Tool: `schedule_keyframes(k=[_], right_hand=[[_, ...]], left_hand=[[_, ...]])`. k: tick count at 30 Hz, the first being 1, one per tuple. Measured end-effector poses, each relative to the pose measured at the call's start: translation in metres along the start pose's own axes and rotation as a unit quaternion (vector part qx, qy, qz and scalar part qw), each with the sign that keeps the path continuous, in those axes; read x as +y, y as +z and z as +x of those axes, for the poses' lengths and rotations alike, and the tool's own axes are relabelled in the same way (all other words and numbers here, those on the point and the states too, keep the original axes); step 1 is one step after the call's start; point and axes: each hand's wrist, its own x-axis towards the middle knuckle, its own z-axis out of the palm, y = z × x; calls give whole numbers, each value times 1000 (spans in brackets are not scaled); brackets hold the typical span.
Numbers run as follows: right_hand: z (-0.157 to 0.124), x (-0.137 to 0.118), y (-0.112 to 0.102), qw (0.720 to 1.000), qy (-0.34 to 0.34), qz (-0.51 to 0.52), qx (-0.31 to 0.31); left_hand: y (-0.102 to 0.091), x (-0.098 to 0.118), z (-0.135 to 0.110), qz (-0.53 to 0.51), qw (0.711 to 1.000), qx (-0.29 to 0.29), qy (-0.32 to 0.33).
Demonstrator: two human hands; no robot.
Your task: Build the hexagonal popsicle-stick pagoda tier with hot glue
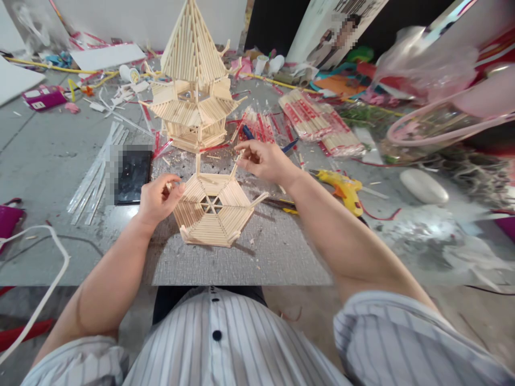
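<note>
A hexagonal roof piece [213, 225] made of wooden sticks lies on the table in front of me, with a spoked opening at its middle and short sticks rising from its corners. My left hand [159, 199] is closed at its left corner, fingers curled around a small stick end there. At the far right corner, my right hand [261, 161] pinches the top of an upright stick [235, 170]. Just behind stands a tiered stick pagoda [195, 107] with a pointed roof. Neither hand touches the pagoda.
A yellow glue gun [341, 187] lies to the right, with pliers [277, 203] near the roof piece. Packs of wooden sticks [309, 118] sit behind. Left are a dark phone [131, 174] and clear glue sticks [96, 177]. A white mouse-shaped object [424, 186] rests far right.
</note>
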Motion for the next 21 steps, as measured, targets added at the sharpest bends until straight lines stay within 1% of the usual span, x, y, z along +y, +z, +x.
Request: schedule_keyframes(k=[6,9,11,12,13,17,18,21], right_hand=[[0,-1,4,999,-16,2,34],[-1,0,6,997,-51,-2,65],[-2,1,8,992,-81,12,94],[-3,2,9,991,-83,23,104],[-3,3,10,991,-72,36,109],[-6,5,18,988,30,107,109],[-6,5,20,984,40,126,115],[-5,5,23,977,39,164,133]], left_hand=[[-2,0,-1,-2,1000,5,16],[-1,-7,-3,-20,999,12,24],[0,-13,-5,-52,998,18,18],[1,-15,-5,-72,997,20,14],[2,-17,-6,-90,996,24,11],[4,-17,-5,-135,990,41,7],[4,-16,-4,-137,990,42,3],[4,-13,-3,-145,989,42,-8]])
